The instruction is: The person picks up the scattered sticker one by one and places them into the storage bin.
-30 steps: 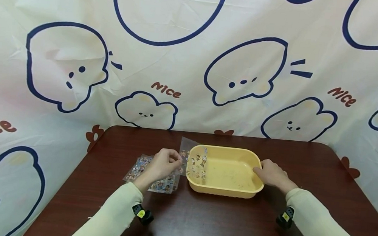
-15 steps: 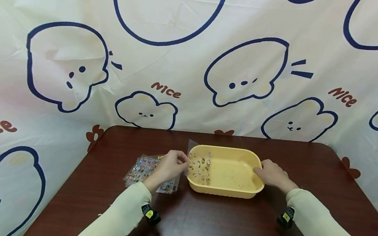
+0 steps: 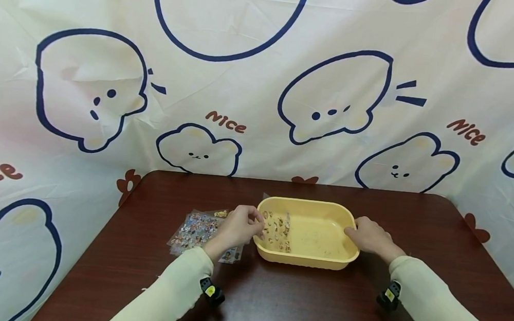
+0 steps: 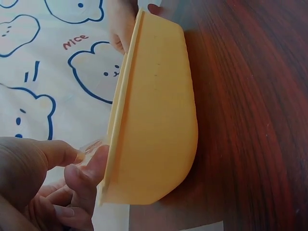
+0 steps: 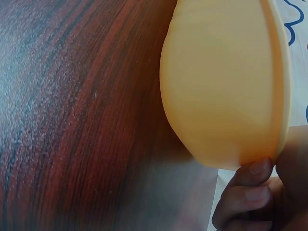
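Observation:
My left hand (image 3: 243, 225) is at the left end of a yellow plastic basin (image 3: 305, 262). Between thumb and forefinger it pinches a clear sticker sheet (image 3: 277, 232) printed with small brownish figures. Most of this sheet lies inside the basin, across its left part; a corner sticks up past the back rim. In the left wrist view, the pinched edge of the sheet (image 4: 91, 148) shows beside the rim. At the opposite end, my right hand (image 3: 370, 237) grips the basin's rim, thumb on the inner side and fingers beneath the rim outside, as the right wrist view shows.
A pile of colourful sticker sheets in clear plastic (image 3: 194, 233) lies on the dark wood table (image 3: 298, 309), left of the basin and partly under my left forearm. Behind the table hangs a white cloth (image 3: 263, 99) with cartoon bears.
My left hand has moved right, sliding the sticker sheet further into the basin, so less of it sticks out at the left and back. The right hand and basin stay almost still.

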`<state>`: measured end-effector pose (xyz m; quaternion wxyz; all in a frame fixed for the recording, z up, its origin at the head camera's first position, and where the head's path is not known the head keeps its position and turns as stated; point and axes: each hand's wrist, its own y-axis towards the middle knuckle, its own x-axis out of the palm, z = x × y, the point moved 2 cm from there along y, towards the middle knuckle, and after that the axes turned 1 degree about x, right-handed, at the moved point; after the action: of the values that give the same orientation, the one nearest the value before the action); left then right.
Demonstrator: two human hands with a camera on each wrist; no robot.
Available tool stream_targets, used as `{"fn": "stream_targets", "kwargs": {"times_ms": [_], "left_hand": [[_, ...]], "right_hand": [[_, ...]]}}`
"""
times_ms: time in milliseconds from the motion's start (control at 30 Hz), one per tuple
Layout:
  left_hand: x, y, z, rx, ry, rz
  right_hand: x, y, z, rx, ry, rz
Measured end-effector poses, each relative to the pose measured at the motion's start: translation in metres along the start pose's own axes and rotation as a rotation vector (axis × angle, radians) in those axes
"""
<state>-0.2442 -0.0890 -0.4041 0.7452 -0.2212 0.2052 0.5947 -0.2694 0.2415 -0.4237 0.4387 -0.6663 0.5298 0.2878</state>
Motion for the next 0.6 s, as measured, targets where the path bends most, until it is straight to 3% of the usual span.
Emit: {"fn": "stream_targets", "kwargs": {"times_ms": [300, 600], "left_hand": [[0.0040, 0.0003, -0.0018, -0.017, 0.002, -0.013], [0.0037, -0.0010, 0.0006, 0.008, 0.056, -0.021]], "right_hand": [[0.0009, 0.0004, 0.0005, -0.003, -0.008, 0.004], [0.0007, 0.0001, 0.0012, 0.004, -0.010, -0.006]]}}
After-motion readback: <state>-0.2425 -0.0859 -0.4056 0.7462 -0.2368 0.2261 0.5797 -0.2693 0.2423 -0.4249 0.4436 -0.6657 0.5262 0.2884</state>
